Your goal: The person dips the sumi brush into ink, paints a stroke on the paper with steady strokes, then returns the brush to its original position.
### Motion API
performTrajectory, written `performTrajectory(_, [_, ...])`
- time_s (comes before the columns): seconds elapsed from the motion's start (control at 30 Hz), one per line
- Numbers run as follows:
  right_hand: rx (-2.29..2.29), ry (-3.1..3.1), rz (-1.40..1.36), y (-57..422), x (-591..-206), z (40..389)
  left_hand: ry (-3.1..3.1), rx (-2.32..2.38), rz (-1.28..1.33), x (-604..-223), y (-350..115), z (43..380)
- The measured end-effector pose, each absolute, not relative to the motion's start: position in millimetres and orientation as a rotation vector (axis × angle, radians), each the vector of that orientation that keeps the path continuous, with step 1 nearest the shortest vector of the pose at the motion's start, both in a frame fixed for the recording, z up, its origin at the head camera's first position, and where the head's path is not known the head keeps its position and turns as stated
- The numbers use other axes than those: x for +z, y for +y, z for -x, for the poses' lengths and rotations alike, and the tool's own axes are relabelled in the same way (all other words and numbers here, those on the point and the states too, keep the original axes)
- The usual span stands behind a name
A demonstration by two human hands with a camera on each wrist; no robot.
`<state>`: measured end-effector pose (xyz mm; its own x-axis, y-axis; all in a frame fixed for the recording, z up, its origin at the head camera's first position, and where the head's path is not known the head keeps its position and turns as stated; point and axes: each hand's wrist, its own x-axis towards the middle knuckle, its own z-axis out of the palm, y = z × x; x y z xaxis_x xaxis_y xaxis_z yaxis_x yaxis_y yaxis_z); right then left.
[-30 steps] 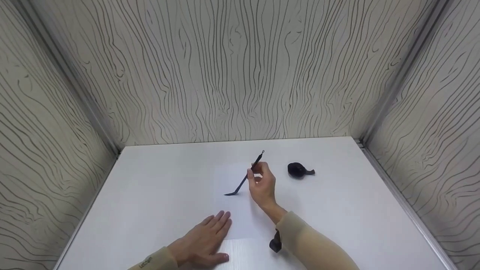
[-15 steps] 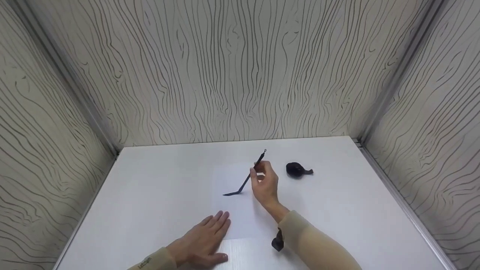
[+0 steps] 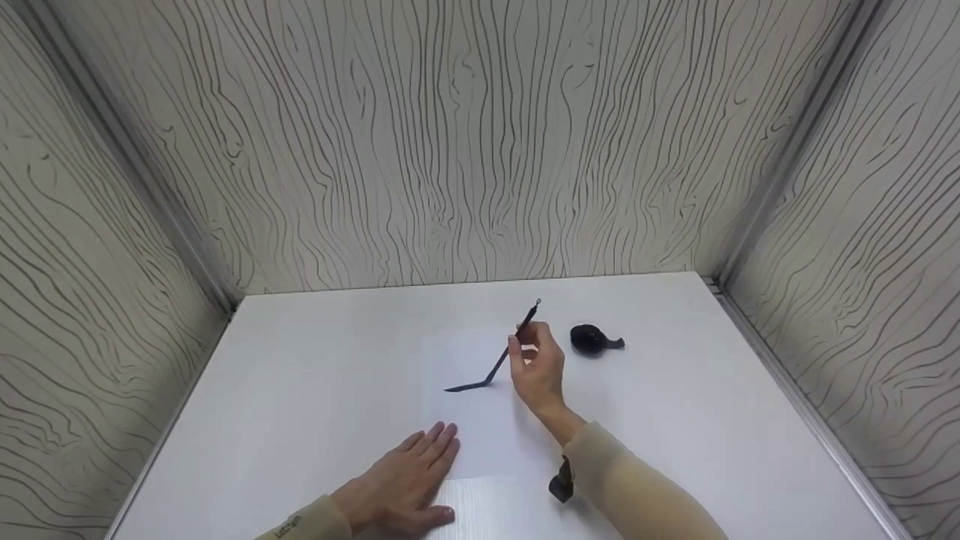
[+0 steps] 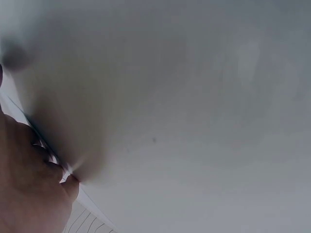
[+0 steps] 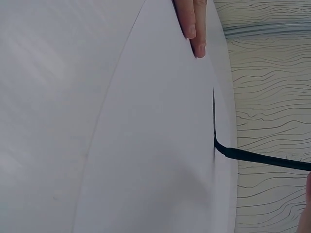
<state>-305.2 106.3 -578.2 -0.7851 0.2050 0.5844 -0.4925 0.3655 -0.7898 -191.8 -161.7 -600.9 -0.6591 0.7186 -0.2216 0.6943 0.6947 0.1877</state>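
Note:
My right hand (image 3: pixel 538 367) pinches a dark paintbrush (image 3: pixel 504 360) by its handle, which leans up to the right and ends in a small loop. Its tip touches a white sheet of paper (image 3: pixel 480 435) at the right end of a thin black stroke (image 3: pixel 463 388). In the right wrist view the brush (image 5: pixel 262 158) meets the stroke (image 5: pixel 214 109) at its bent tip. Flat on the paper's lower left side rests my left hand (image 3: pixel 409 480), fingers straight. The left wrist view shows part of that hand (image 4: pixel 31 174) against the white surface.
Right of the brush sits a small dark dish with a short handle (image 3: pixel 590 340), apparently holding black ink. The white tabletop (image 3: pixel 300 375) is bounded by wood-grain panels (image 3: pixel 465 150) at the back and sides. A black strap piece (image 3: pixel 561 484) hangs at my right wrist.
My right hand has moved slightly to the right with the paintbrush, and the black stroke has grown longer to the right. The left hand stays in place.

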Motion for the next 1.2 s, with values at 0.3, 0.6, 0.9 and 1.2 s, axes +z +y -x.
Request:
performTrajectory(0.3, [1.439, -2.028, -0.225, 113, -579, 306, 2.618, 0.114, -1.103, -601, -162, 192])
performTrajectory(0.6, [1.404, -2.003, -0.219, 121, -579, 307, 2.633, 0.154, -1.156, -602, -163, 191])
performTrajectory(0.9, [1.402, -2.006, -0.188, 130, -579, 306, 2.636, 0.164, -1.160, -602, -163, 190])
performTrajectory(1.2, [1.394, -2.017, -0.159, 138, -579, 305, 2.639, 0.180, -1.176, -601, -164, 190])
